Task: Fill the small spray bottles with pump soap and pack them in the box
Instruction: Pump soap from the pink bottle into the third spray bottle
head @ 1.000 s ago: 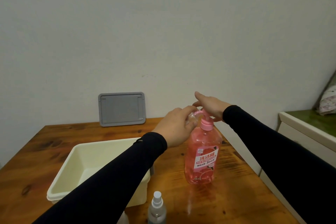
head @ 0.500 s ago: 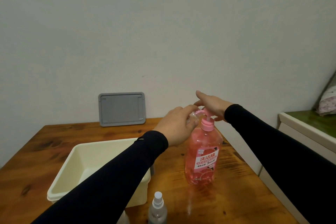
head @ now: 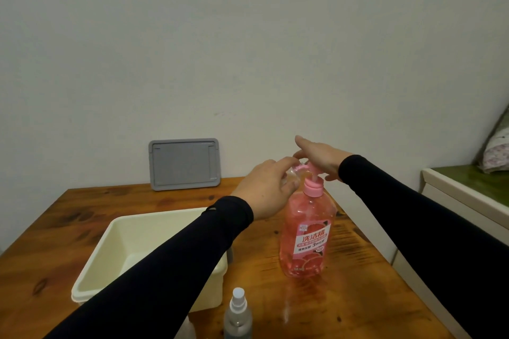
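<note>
Room: a plain pale wall [head: 248, 49] fills the upper half of the head view, with a white cabinet [head: 451, 201] at the right edge topped in green.
Tabletop: the wooden tabletop [head: 358, 297] runs from the wall toward the camera, glossy enough to mirror the pink bottle.
Box: a cream plastic box [head: 93, 264] stands open on the left part of the tabletop, partly covered by the left sleeve [head: 165, 269].
Lid: a grey lid [head: 184, 163] (upright on its long edge) leans against the wall at the tabletop's far side, well apart from the box.
Pump soap: the pink pump bottle [head: 305, 234] stands upright right of the box, its label facing the camera and its spout pointing left.
Left hand: the left hand [head: 265, 191] has its fingers curled round a small clear bottle [head: 293, 173], held up just under the pump's spout; most of that bottle is hidden by the fingers.
Right hand: the right hand [head: 321, 155] lies flat with straight fingers on top of the pump head, palm down.
Spare spray bottle: another small spray bottle [head: 238, 314] with a white nozzle stands upright at the near edge, in front of the box and the pump bottle (touching neither).
</note>
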Demonstrator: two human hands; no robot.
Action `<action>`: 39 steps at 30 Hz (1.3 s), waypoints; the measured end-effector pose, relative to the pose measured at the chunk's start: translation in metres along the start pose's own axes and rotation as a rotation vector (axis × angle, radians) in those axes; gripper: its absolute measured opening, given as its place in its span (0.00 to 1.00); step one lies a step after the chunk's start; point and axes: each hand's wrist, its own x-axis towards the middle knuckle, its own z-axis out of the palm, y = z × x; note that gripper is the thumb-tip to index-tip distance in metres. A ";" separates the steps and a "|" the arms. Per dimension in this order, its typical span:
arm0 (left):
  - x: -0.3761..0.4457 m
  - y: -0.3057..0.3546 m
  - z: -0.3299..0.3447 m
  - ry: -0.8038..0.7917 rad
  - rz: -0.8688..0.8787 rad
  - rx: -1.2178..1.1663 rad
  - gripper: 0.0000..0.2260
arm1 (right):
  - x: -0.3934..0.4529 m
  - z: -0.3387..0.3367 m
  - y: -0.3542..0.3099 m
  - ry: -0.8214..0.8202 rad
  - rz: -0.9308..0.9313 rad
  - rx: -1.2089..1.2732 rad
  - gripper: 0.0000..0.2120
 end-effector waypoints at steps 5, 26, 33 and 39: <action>-0.004 -0.006 0.007 0.000 0.004 -0.006 0.19 | 0.002 0.009 0.008 0.038 -0.024 -0.019 0.31; -0.007 -0.010 0.013 -0.026 0.010 -0.020 0.20 | 0.004 0.017 0.018 0.013 0.030 0.020 0.30; 0.002 -0.003 0.001 -0.006 0.006 -0.014 0.20 | -0.001 0.002 0.001 0.015 0.020 0.003 0.31; -0.005 -0.006 0.007 -0.007 0.018 0.002 0.20 | 0.002 0.012 0.012 0.034 0.000 0.001 0.30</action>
